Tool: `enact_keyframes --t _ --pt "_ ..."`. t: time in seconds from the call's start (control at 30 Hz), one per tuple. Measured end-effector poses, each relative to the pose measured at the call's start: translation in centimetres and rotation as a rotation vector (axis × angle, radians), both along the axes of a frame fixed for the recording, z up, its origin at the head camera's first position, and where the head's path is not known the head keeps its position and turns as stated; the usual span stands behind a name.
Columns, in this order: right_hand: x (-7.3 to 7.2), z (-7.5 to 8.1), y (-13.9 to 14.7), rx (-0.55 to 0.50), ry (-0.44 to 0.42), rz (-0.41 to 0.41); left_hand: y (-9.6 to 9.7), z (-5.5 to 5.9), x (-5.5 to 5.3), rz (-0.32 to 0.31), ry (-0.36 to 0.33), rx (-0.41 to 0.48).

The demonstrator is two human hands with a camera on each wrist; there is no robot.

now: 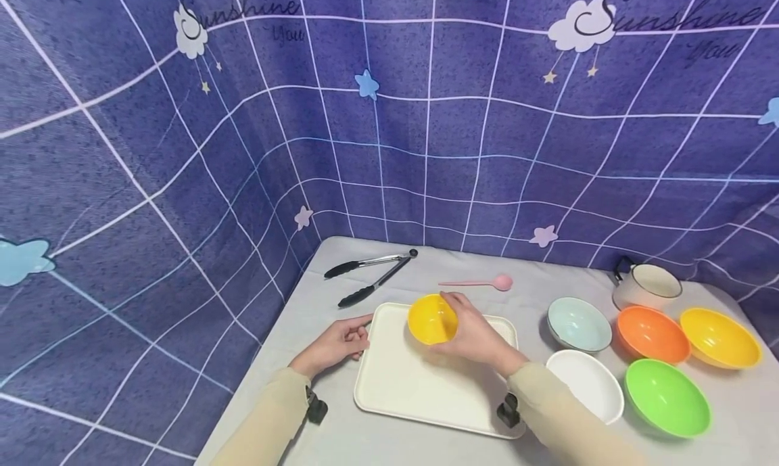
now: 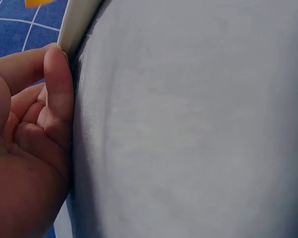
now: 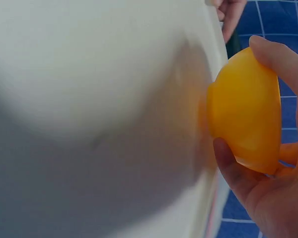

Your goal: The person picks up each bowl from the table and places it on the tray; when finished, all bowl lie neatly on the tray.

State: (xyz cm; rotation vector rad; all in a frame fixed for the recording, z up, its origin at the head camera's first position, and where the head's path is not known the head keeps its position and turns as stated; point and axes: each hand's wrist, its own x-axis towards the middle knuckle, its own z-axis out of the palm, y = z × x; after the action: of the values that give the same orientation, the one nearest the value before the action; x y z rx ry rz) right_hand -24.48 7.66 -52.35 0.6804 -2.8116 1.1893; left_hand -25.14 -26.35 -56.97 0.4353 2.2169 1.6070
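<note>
A small yellow bowl [image 1: 431, 320] is upright at the back part of a cream rectangular tray [image 1: 420, 391], its base close over the tray surface. My right hand [image 1: 471, 327] grips the bowl from its right side; in the right wrist view the thumb and fingers [image 3: 233, 166] spread around the bowl [image 3: 248, 109]. At the tray's left edge, my left hand [image 1: 337, 344] holds the rim near the back left corner. The left wrist view shows the left hand's [image 2: 30, 134] fingertips meeting at the tray rim [image 2: 79, 22], with other fingers curled in.
Black-and-silver tongs [image 1: 371, 276] lie spread behind the tray, beside a pink spoon [image 1: 481, 283]. To the right stand a pale blue bowl [image 1: 578, 324], an orange bowl [image 1: 652, 334], a larger yellow bowl [image 1: 720, 337], a white bowl [image 1: 587, 385], a green bowl [image 1: 667, 397] and a white pot [image 1: 648, 287].
</note>
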Motion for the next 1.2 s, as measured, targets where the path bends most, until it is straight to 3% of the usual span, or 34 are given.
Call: enact_keyframes --t 0.27,0.7,0.93,1.2 --pt "-1.1 -1.1 -2.8 -0.043 -0.066 -0.034 0.7 0.3 -0.2 0.014 -0.033 -0.005" --pt "-2.8 -1.3 -7.7 -0.101 -0.117 0.035 0.4 0.3 0.0 0.039 -0.043 -0.044" --pt "-3.1 -1.7 -8.6 -0.119 -0.102 0.061 0.6 0.4 0.2 0.050 -0.058 0.004" --pt "-3.0 -1.9 -9.4 -0.128 -0.093 0.084 0.2 0.2 0.4 0.043 -0.024 -0.002"
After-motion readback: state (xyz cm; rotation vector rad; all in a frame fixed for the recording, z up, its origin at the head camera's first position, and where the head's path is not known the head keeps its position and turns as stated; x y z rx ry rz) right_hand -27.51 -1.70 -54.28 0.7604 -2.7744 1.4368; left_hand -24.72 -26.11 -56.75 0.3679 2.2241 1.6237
